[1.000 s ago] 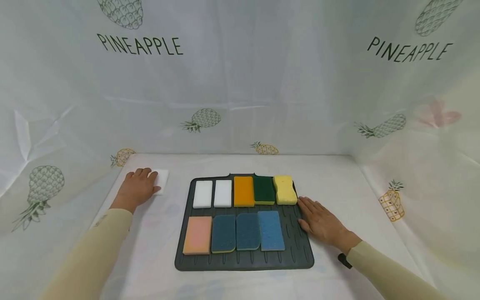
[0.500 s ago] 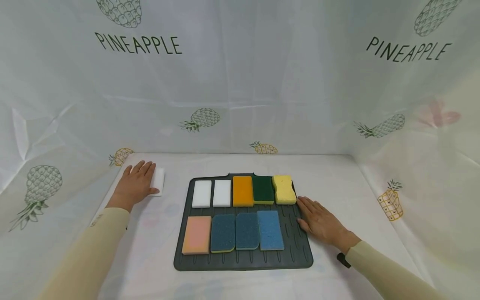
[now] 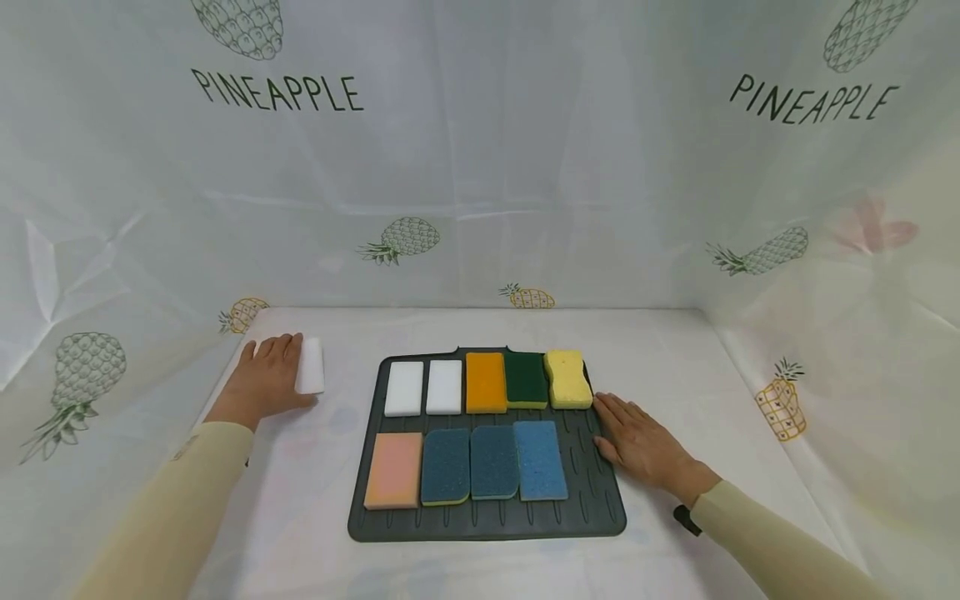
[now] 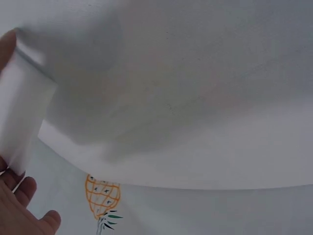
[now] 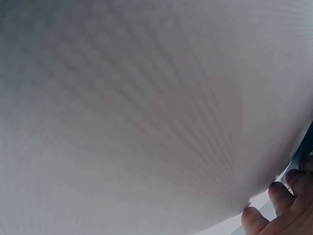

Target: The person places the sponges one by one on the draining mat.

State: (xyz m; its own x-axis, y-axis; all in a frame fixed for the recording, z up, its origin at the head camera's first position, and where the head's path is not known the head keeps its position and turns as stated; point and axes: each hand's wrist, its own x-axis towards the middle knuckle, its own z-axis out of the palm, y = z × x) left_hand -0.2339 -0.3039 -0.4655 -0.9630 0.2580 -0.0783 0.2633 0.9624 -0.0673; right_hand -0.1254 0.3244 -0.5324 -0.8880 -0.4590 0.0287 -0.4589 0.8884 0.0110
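At the table's far left, my left hand (image 3: pixel 279 372) grips a white sponge (image 3: pixel 310 365) that is tipped up on its long edge. The left wrist view shows this white sponge (image 4: pixel 24 117) held between my thumb and fingers (image 4: pixel 22 208). My right hand (image 3: pixel 633 437) lies flat, fingers straight, on the right edge of a dark grey ribbed mat (image 3: pixel 592 500). On the mat's back row are two white sponges (image 3: pixel 405 388), an orange one (image 3: pixel 486 382), a dark green one (image 3: pixel 526 379) and a yellow one (image 3: pixel 567 378). The front row holds a pink sponge (image 3: pixel 393 470) and three blue ones (image 3: pixel 494 462).
White cloth printed with pineapples covers the table (image 3: pixel 675 350) and rises as walls behind and on both sides. The right wrist view shows mostly cloth, with my fingertips (image 5: pixel 279 210) at the lower right. A slot stands open at the mat's front right.
My left hand has tipped the white sponge from flat on the table up onto its edge and drawn back slightly to the left. The right hand has stayed put.
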